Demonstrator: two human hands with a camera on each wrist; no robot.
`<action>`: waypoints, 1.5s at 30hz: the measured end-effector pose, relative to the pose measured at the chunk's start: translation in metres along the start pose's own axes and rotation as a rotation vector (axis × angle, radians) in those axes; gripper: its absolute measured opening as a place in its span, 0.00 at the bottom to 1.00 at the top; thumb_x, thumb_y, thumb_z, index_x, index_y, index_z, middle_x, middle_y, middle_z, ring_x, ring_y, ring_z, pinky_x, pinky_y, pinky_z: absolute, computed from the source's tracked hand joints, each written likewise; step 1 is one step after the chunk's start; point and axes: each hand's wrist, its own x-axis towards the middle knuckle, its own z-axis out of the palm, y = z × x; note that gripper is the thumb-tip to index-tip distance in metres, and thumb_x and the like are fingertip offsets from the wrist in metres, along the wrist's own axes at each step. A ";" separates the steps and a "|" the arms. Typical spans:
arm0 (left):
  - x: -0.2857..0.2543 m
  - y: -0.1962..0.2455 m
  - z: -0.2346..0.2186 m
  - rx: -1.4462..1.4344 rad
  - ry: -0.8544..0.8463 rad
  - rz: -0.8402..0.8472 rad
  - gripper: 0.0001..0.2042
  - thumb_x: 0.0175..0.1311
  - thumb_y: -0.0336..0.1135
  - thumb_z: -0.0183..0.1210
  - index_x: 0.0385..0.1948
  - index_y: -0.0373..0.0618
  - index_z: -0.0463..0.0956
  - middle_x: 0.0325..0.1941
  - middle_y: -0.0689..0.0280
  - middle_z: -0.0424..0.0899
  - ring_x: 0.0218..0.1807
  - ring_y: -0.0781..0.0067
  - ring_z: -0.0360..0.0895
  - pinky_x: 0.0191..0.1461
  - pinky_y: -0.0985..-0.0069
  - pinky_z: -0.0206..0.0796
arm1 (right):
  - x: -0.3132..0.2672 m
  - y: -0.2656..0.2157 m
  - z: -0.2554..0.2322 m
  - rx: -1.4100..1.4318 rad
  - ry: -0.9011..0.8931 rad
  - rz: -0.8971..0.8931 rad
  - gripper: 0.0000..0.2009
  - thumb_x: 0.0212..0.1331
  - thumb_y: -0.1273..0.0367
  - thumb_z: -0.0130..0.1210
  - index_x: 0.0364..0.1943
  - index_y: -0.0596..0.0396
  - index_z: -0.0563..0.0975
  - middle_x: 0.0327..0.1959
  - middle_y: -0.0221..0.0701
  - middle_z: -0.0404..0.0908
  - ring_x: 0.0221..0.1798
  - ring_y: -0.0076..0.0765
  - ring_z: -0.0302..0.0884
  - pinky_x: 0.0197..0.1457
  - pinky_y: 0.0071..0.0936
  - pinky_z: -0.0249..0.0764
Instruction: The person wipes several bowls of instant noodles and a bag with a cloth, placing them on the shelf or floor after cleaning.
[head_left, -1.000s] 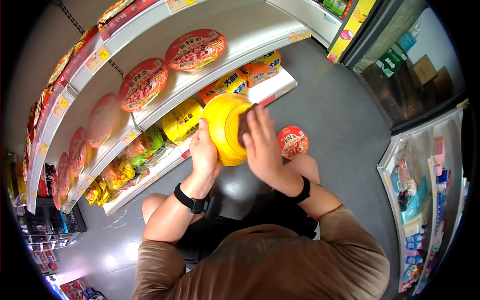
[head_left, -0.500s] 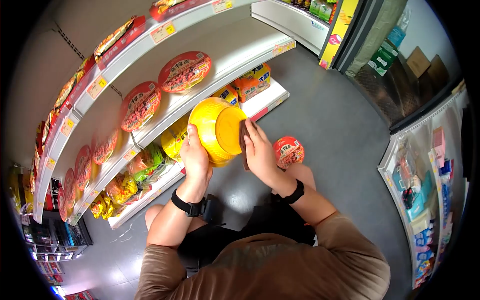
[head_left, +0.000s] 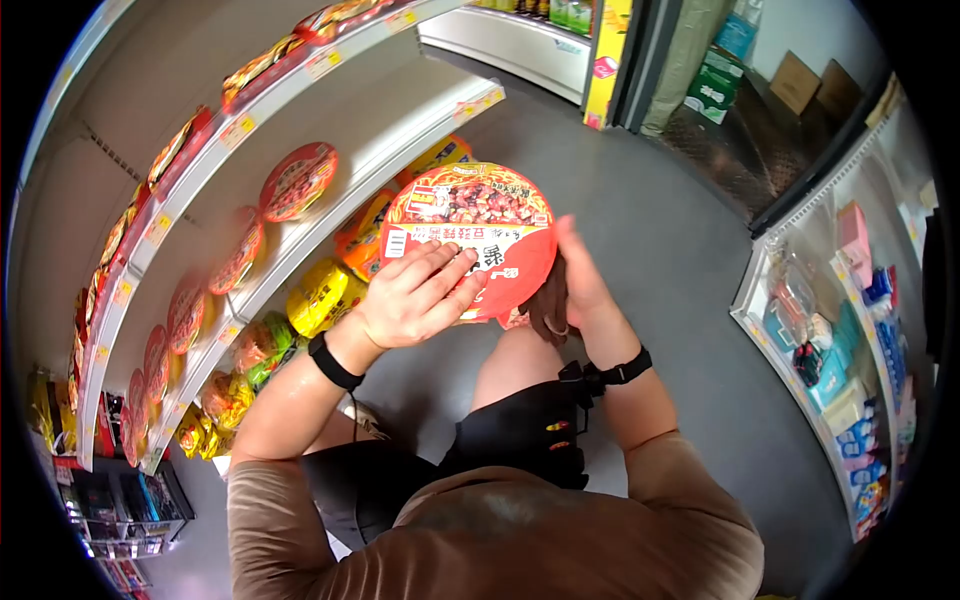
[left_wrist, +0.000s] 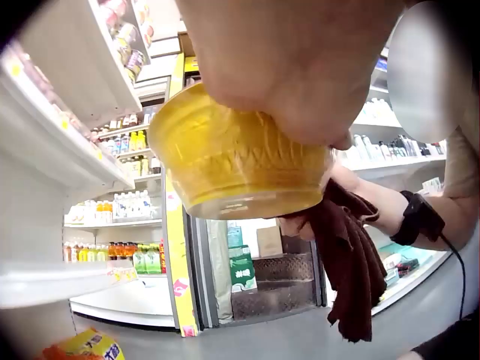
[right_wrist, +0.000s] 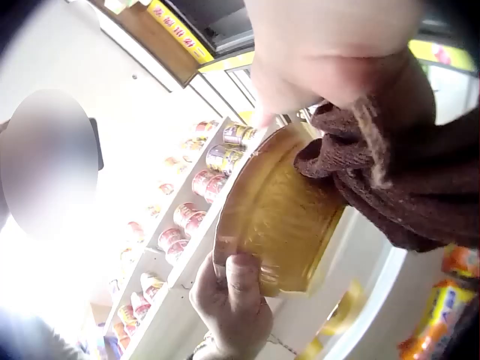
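A yellow instant noodle bowl [left_wrist: 240, 161] with a red printed lid [head_left: 470, 205] is held up in front of the person, lid facing the head camera. The left hand [head_left: 425, 290] spreads its fingers over the lid, while its thumb presses the bowl's side in the right wrist view. At the bowl's right side, the right hand [head_left: 585, 275] holds a dark brown cloth [right_wrist: 375, 176] against the yellow wall. Folds of the cloth hang below the bowl in the left wrist view.
On the left, a white shelf [head_left: 385, 110] carries a row of red-lidded bowls [head_left: 300, 182]. Below it lie yellow and orange noodle packs [head_left: 322, 297]. Another shelf unit [head_left: 745, 305] with packaged goods stands at the right. Grey floor [head_left: 660, 220] runs between them.
The bowl has turned from base-up to lid toward the head camera. The left hand has moved onto the lid, and the right hand with the cloth has shifted to the right side.
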 end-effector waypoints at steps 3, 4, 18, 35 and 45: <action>0.028 -0.005 -0.003 -0.085 -0.049 0.083 0.17 0.56 0.41 0.64 0.45 0.42 0.82 0.47 0.60 0.86 0.47 0.60 0.83 0.50 0.67 0.78 | -0.016 -0.023 -0.009 -0.174 0.020 -0.041 0.21 0.70 0.59 0.52 0.56 0.62 0.73 0.49 0.40 0.82 0.42 0.32 0.82 0.41 0.30 0.79; 0.028 -0.012 -0.001 -0.037 -0.117 0.149 0.21 0.55 0.48 0.64 0.47 0.44 0.82 0.51 0.60 0.84 0.51 0.59 0.81 0.54 0.65 0.77 | -0.020 -0.029 -0.009 -0.170 0.034 -0.039 0.19 0.70 0.62 0.53 0.56 0.64 0.74 0.49 0.40 0.83 0.43 0.32 0.83 0.44 0.30 0.79; 0.025 -0.047 0.044 -0.825 0.043 -1.161 0.41 0.44 0.47 0.80 0.53 0.33 0.63 0.52 0.54 0.71 0.49 0.65 0.76 0.50 0.68 0.74 | 0.015 -0.059 0.022 -0.265 0.377 -0.341 0.19 0.65 0.65 0.57 0.53 0.66 0.75 0.50 0.41 0.83 0.48 0.35 0.83 0.53 0.33 0.78; 0.102 -0.091 0.177 -2.136 0.889 -1.164 0.36 0.54 0.17 0.65 0.61 0.43 0.51 0.59 0.57 0.71 0.59 0.69 0.74 0.59 0.70 0.74 | 0.023 -0.121 0.040 -0.967 0.573 -0.487 0.14 0.70 0.66 0.57 0.52 0.63 0.78 0.38 0.24 0.81 0.39 0.16 0.74 0.43 0.18 0.70; -0.017 -0.236 0.151 -1.586 0.680 -1.878 0.24 0.62 0.35 0.62 0.57 0.41 0.61 0.47 0.53 0.82 0.46 0.61 0.84 0.45 0.64 0.81 | 0.133 -0.162 0.057 -1.018 0.537 -0.056 0.15 0.66 0.65 0.62 0.44 0.66 0.77 0.27 0.30 0.80 0.27 0.23 0.74 0.32 0.24 0.72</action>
